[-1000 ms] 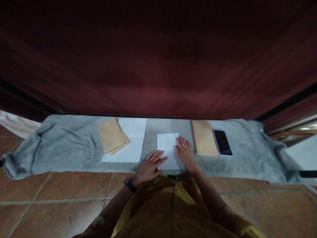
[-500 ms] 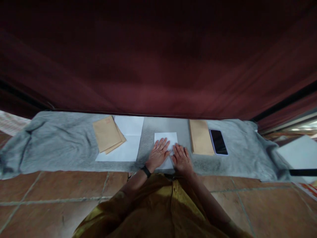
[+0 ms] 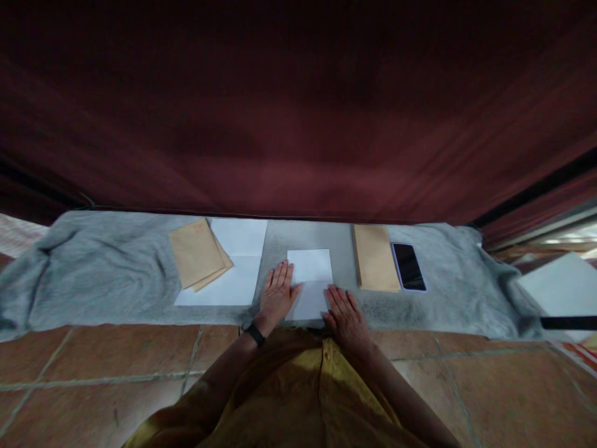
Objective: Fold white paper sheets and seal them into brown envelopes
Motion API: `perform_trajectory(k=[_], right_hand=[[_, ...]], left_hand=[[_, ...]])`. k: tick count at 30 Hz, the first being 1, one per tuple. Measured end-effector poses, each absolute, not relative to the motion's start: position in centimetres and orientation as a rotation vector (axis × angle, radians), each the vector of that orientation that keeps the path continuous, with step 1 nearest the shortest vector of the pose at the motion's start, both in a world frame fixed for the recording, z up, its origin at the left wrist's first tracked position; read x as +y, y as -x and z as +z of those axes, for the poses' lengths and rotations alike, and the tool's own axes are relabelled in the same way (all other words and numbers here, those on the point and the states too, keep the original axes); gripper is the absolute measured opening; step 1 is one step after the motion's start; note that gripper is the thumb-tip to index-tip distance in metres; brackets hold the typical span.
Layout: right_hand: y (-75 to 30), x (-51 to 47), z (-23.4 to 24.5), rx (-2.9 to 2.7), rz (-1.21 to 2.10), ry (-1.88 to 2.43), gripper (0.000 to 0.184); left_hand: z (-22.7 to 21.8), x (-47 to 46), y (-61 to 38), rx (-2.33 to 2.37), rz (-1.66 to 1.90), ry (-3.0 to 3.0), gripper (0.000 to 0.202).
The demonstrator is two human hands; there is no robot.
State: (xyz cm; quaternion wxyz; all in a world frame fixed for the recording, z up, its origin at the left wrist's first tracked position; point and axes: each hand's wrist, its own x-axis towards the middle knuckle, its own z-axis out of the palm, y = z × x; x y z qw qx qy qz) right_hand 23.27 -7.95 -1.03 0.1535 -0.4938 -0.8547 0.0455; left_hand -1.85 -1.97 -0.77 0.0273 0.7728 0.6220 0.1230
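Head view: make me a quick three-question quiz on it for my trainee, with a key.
1. Multiple choice: which wrist wears the dark wristband?
a) left
b) right
c) both
2. True or false: the phone lies to the right of the brown stack.
3. Fill in: the left hand and the right hand rest at opposite sides of a small ____.

Key: 1. a. 2. True. 3. White sheet.
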Motion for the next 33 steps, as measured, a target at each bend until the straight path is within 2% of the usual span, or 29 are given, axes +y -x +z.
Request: perform_trajectory(k=[5,9,12,18,25,29,33], right_hand=[[-23.6,-7.7,-1.1,-2.465,0.182,1.393,0.06],[-24.6,-6.7,-1.7,-2.454,0.26,1.322,0.05],[-25.4,-5.6,-2.4,-2.392,0.284,1.309,0.05],[-25.9,-4.1,-2.0,-2.472,0.295,1.343,0.063],[-26.0,-3.7,-0.1,-2.586,0.257,1.352,0.055],[-26.1,-3.8,0.2,-2.584,0.255,1.319,0.056],[-26.4,-3.8,0.0,-2.541,0.319,1.286,0.06]], left_hand=[[-0.5,-2.9,2.7,1.901,0.437,-2.381,0.062],[0.1,-5.1,3.0,1.531,0.393,-2.565,0.066],[0.4,-6.9,3.1,1.341,0.291,-2.673,0.068],[1.4,-7.6,3.2,1.339,0.223,-2.658,0.052],[2.8,-7.4,2.5,1.328,0.144,-2.632,0.045],[3.2,-7.3,2.0,1.313,0.088,-2.638,0.049],[3.7,-7.0,2.1,1.354,0.181,-2.581,0.045]])
